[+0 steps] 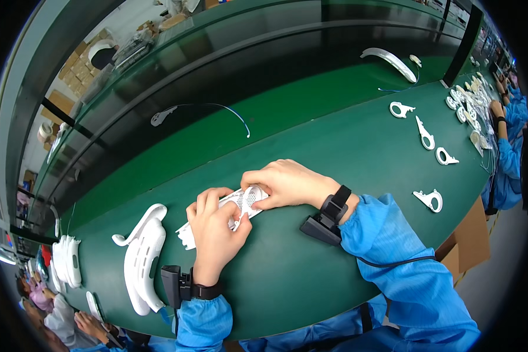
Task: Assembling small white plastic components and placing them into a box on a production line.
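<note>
Both my hands hold a long white plastic housing (247,200) just above the green table in front of me. One end is rounded and has a pattern of small holes. My left hand (212,226) is closed round the middle of the housing, with thumb and forefinger at the perforated part. From the right, my right hand (290,183) pinches the rounded end between thumb and fingers. The far-left end of the housing (186,237) sticks out past my left hand. My fingers cover much of the part, so its inner details cannot be made out.
Curved white shells (144,264) lie left of my left hand, with more stacked shells (67,261) beyond. Several white ring-ended parts (426,138) are spread at the right. A ring-ended part with a cable (163,116) lies on the green strip (217,135) behind. Co-workers sit at both sides.
</note>
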`<state>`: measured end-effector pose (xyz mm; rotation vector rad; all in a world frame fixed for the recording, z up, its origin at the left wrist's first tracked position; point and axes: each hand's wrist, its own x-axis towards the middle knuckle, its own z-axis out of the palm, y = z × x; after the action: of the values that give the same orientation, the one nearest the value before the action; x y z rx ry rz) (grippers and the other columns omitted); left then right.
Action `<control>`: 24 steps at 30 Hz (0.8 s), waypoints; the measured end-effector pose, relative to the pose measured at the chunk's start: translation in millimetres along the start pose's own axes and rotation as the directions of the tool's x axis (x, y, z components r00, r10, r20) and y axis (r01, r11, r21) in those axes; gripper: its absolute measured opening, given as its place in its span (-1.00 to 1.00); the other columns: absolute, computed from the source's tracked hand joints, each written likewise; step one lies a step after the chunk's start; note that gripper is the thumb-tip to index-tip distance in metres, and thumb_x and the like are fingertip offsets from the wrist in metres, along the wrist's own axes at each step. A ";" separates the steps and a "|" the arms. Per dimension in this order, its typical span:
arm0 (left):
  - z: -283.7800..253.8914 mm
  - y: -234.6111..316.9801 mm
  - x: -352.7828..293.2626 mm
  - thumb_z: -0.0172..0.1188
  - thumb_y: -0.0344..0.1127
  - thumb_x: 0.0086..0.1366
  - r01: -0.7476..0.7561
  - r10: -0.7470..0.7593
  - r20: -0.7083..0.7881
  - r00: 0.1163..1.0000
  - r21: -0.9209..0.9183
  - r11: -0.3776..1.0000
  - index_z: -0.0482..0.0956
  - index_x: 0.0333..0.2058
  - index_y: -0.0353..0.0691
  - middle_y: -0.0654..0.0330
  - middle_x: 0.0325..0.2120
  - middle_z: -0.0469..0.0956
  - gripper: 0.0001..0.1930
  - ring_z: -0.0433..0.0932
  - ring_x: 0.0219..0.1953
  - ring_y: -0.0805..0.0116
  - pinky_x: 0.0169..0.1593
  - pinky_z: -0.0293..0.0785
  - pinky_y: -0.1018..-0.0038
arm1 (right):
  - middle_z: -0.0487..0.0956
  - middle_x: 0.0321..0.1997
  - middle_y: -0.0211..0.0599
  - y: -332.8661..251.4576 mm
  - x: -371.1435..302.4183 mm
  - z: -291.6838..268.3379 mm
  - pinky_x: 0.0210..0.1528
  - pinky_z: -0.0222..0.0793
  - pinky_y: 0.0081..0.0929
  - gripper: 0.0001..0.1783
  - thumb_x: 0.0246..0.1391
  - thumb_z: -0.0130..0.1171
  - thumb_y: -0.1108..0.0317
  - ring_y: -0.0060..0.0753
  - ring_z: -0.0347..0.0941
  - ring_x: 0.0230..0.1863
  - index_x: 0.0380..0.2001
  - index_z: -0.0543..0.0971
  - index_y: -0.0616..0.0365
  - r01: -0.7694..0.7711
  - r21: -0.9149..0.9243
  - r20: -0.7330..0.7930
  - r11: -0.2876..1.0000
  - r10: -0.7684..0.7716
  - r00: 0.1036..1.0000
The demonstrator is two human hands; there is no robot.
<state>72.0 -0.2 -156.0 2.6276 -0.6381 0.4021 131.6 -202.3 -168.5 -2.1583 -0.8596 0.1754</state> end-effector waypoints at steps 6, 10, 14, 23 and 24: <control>-4.5 1.6 1.4 0.31 -0.37 -0.05 -0.036 0.035 0.023 0.999 0.025 0.999 0.44 -0.52 -0.18 0.13 -0.13 0.50 -0.81 0.40 0.01 0.10 -0.01 0.16 0.22 | 0.61 -0.50 -0.21 -11.6 1.1 -2.9 -0.37 0.41 -0.18 -0.63 -0.16 0.35 0.21 -0.05 0.55 -0.39 -0.25 0.50 0.04 -0.036 -0.075 -0.007 0.997 0.036 0.999; -5.9 10.4 6.6 0.34 -0.32 -0.01 0.202 -0.202 -0.012 0.979 0.043 0.978 0.48 -0.37 -0.21 0.06 -0.20 0.56 -0.75 0.50 -0.08 0.08 -0.09 0.28 0.22 | 0.63 -0.46 -0.22 -8.1 3.0 1.7 -0.33 0.45 -0.19 -0.60 -0.17 0.36 0.18 -0.07 0.58 -0.35 -0.24 0.53 0.07 -0.078 -0.135 -0.060 0.988 0.070 0.996; -8.1 7.3 13.1 0.36 -0.28 0.02 0.324 -0.338 0.205 0.919 0.097 0.941 0.54 -0.33 -0.24 0.02 -0.34 0.62 -0.73 0.58 -0.25 0.04 -0.22 0.37 0.22 | 0.65 -0.45 -0.21 -8.6 4.2 -0.9 -0.31 0.46 -0.20 -0.63 -0.13 0.35 0.09 -0.10 0.59 -0.33 -0.29 0.61 0.06 -0.110 -0.142 0.026 0.984 0.115 0.993; -7.2 6.0 14.8 0.34 -0.26 0.05 0.228 -0.241 0.136 0.961 0.107 0.968 0.60 -0.23 -0.20 0.05 -0.37 0.63 -0.71 0.59 -0.28 0.03 -0.20 0.37 0.19 | 0.56 -0.63 -0.25 6.0 18.1 9.9 -0.45 0.32 -0.23 -0.62 0.04 0.23 -0.06 -0.13 0.51 -0.50 -0.50 0.61 0.05 -0.059 -0.182 -0.089 0.982 0.043 0.995; -7.6 1.0 12.0 0.33 -0.28 0.06 0.213 -0.217 0.136 0.967 0.045 0.976 0.59 -0.21 -0.20 0.06 -0.33 0.62 -0.70 0.57 -0.22 0.05 -0.15 0.35 0.20 | 0.56 -0.63 -0.25 3.8 17.5 10.5 -0.45 0.32 -0.23 -0.62 0.04 0.23 -0.06 -0.13 0.51 -0.50 -0.50 0.61 0.05 -0.050 -0.189 -0.084 0.981 0.035 0.996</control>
<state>80.4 -2.0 -144.6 2.7353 -0.3848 0.1635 142.8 -186.4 -175.7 -2.3472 -0.8126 0.0273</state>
